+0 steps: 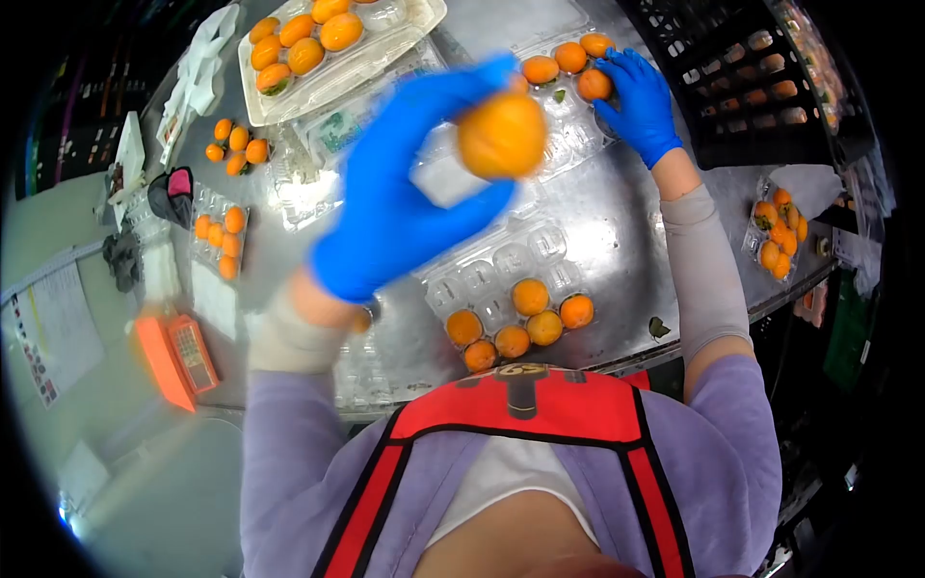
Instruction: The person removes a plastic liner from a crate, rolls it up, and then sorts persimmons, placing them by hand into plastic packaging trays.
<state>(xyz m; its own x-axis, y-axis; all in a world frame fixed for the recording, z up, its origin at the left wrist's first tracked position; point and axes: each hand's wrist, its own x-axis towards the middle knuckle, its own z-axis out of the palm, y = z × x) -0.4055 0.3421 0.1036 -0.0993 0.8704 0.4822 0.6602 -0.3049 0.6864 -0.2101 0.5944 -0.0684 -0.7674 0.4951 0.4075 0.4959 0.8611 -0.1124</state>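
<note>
My left hand [405,188], in a blue glove, is raised close to the camera, slightly blurred. Its thumb and fingers grip an orange persimmon [502,136]. Farther back on the right, my gloved right hand [638,104] has its thumb and fingers around another persimmon [594,85] at the far clear tray [568,144]. A few more persimmons [570,57] sit beside it. Nearer my body lies a second clear moulded tray [477,279], with several persimmons [530,297] in its front and right cups.
A pale tray [347,67] of persimmons stands at the back left. Smaller persimmon groups [231,231] lie on the left; another pack [779,231] is at the right edge. A black crate [737,87] borders the back right. An orange device [178,361] stands front left.
</note>
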